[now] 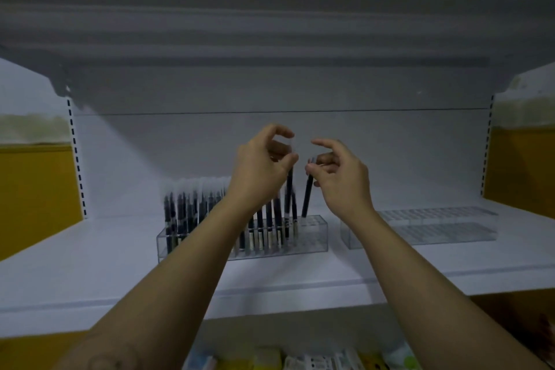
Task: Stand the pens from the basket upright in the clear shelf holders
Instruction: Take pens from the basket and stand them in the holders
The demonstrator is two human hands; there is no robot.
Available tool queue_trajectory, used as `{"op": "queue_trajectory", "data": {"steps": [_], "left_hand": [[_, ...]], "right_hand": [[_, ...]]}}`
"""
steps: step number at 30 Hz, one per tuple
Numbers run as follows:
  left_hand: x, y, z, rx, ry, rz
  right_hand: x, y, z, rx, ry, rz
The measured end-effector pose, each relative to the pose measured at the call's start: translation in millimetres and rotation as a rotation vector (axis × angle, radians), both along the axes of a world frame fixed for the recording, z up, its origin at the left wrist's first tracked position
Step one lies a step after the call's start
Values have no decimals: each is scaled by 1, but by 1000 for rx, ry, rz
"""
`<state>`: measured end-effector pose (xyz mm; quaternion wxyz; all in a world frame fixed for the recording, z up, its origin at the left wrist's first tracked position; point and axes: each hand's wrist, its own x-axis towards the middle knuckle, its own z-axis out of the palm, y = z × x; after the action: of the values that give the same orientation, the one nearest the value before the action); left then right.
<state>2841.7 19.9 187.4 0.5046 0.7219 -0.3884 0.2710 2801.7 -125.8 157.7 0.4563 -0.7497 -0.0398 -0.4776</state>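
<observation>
Step in hand: insertion, both hands at once. Basket not in view.

- Left grip (pixel 264 168): thumb and forefinger pinch the top of a dark pen (pixel 289 186) that hangs almost plumb below it. The lower end is lost in blur among the seated pens, so I can't tell if it is home.
- Right grip (pixel 342 180): fingertips pinch the top of a second pen (pixel 307 195). It is tilted, with its tip below and inboard of the grip, at the top grid of the clear holder (pixel 315 234).

Next move, my read: square the second pen to vertical, find a free slot, push straight down, then let go. Slots are tight and neighbours close, so there's a snag risk.

Pens: slim dark barrels, pale labels low down, frosted clear caps. The seated row (pixel 186 207) fills the holder outboard of the left grip. A few slots are free under the right grip. An empty holder (pixel 435 228) sits on the shelf (pixel 90 264), well outboard of the right grip.
</observation>
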Motion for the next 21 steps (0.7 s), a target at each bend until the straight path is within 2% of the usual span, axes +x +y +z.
{"op": "queue_trajectory", "data": {"steps": [12,14,18,21], "left_hand": [[35,-13,-17,52,0,47],[37,-13,-17,65,-18,49],[40,-12,-19,113,3,53],[41,-12,-21,160,30,63]], "right_hand": [[39,-8,-26,-22,80,15],[40,-7,-34,-115,158,1],[31,-7,-49,-422,365,-121],[20,-5,-58,-501,452,-120]]}}
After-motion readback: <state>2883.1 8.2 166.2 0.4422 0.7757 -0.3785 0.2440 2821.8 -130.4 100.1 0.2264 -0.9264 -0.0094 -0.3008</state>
